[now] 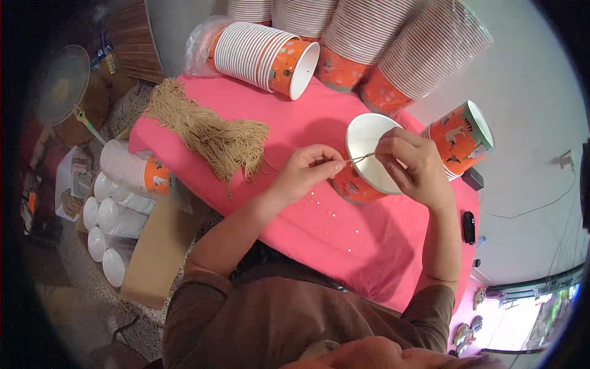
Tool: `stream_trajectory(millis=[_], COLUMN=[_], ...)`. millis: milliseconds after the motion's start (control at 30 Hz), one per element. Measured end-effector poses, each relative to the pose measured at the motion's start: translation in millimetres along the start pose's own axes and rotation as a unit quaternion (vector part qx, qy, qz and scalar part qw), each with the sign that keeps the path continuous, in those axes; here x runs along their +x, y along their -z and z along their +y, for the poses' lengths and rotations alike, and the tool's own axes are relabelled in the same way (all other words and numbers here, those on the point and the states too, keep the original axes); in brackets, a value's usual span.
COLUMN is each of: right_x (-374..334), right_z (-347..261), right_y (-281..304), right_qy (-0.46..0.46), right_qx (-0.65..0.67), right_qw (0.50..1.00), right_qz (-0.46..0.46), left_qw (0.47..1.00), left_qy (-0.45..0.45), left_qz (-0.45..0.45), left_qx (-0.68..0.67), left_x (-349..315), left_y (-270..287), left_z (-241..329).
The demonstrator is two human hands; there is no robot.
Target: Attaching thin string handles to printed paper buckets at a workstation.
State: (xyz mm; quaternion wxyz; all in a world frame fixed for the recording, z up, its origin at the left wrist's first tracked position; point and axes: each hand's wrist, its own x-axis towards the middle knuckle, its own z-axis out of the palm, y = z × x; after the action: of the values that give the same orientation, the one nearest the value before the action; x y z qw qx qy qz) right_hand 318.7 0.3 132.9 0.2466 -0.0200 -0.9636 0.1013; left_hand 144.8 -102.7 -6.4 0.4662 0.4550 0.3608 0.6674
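Note:
A short brown string [364,158] stretches between my two hands, over the rim of an orange paper bucket [353,186] with a white inside. The fingertips of my left hand [312,167] pinch one end. Around the other end, the thumb and fingers of my right hand [410,158] are closed, above the bucket's mouth. The bucket stands on a pink cloth [301,224]. To the left lies a loose bundle of tan strings [215,135] with frayed ends.
Small white dots [334,214] lie scattered on the cloth. Nested stacks of paper buckets [255,54] line the far side, and more buckets [452,138] lean at the right. A black object [469,227] sits by the right edge. A cardboard box [161,255] with wrapped white cups stands at left.

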Motion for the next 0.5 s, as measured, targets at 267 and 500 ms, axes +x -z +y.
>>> stream_trajectory(millis=[267, 500], right_x=[29, 28], right_z=[-17, 1], right_y=[0, -15], right_qy=[0.074, 0.019], right_qx=[-0.057, -0.028], right_qw=[0.994, 0.996], right_qz=[-0.055, -0.081], left_qw=[0.995, 0.992], left_qy=[0.018, 0.0], left_qz=[0.013, -0.009], left_qx=[-0.092, -0.129], left_x=[3, 5], left_y=[-8, -2], left_z=[4, 0])
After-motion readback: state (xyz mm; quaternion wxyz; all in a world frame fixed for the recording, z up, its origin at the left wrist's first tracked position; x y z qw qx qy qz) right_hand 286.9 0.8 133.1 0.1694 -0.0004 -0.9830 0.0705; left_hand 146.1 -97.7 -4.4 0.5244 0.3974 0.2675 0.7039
